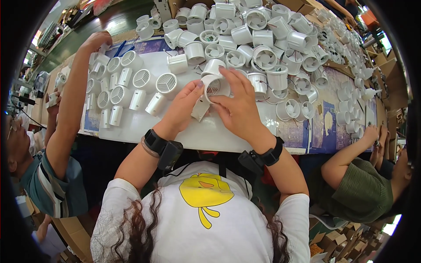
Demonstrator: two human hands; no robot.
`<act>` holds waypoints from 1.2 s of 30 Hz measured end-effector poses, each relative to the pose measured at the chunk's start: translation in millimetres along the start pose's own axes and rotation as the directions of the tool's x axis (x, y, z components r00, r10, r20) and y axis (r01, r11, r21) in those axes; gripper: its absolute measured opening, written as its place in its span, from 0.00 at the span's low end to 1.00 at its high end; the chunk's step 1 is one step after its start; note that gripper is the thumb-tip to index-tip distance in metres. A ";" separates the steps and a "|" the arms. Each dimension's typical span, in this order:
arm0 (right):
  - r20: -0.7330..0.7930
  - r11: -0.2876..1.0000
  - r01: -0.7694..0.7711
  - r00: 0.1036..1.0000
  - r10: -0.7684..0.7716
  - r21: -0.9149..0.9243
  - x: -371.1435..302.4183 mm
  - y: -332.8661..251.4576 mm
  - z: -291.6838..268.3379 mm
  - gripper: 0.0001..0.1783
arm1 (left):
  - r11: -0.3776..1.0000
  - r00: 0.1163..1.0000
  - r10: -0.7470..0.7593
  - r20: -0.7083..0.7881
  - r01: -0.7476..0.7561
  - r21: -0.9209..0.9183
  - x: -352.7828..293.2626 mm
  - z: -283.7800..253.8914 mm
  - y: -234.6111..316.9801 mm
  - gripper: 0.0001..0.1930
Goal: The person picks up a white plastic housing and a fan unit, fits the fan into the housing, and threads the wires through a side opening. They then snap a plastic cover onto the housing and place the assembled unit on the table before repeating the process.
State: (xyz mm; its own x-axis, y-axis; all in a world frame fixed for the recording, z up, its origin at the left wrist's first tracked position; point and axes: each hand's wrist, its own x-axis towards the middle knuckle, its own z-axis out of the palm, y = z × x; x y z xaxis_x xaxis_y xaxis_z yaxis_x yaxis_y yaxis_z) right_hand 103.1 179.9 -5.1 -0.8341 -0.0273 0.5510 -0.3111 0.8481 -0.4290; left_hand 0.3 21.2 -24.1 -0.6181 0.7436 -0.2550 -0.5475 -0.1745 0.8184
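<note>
Between my hands is a white plastic fan housing, its round open end facing me with a slatted grille inside. A flat white handle-like part extends below it. My left hand pinches the housing's left rim with thumb and fingers. My right hand curves round its right side, thumb low and fingers over the top. Just behind it is another white cylinder; whether the two touch is hidden by my fingers. Both hands are above the white work surface.
To the left, several slatted fan housings with handles lie in rows. A large heap of white fan cylinders, some with blades and wires, fills the far side. Co-workers sit on both sides: a raised arm at left, a forearm at right.
</note>
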 end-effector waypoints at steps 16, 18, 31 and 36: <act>0.021 0.964 -0.090 0.996 0.087 0.249 -1.9 16.4 -1.3 0.15 | 0.991 0.982 0.064 0.178 -0.084 0.104 -6.5 -5.2 -6.3 0.30; 0.007 0.963 -0.097 0.995 0.099 0.253 -4.5 17.2 0.6 0.13 | 0.991 0.982 0.064 0.179 -0.084 0.103 -6.3 -5.1 -5.8 0.31; -0.131 0.973 -0.081 0.985 0.111 0.214 0.0 5.9 10.9 0.15 | 0.999 0.984 0.052 0.169 -0.053 -0.001 -3.5 -4.7 -12.3 0.30; -0.101 0.985 0.129 0.985 -0.141 -0.118 -8.8 12.5 8.9 0.15 | 0.995 0.997 -0.004 0.080 0.011 -0.094 -4.4 -4.2 -7.7 0.30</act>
State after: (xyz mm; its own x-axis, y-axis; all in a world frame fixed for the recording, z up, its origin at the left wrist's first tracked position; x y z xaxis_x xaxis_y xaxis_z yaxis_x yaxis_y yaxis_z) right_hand 102.5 186.1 -21.7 -0.7314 -0.0928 0.6756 -0.3601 0.8938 -0.2671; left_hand 4.9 16.6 -31.5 -0.5692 0.7933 -0.2160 -0.6051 -0.2264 0.7633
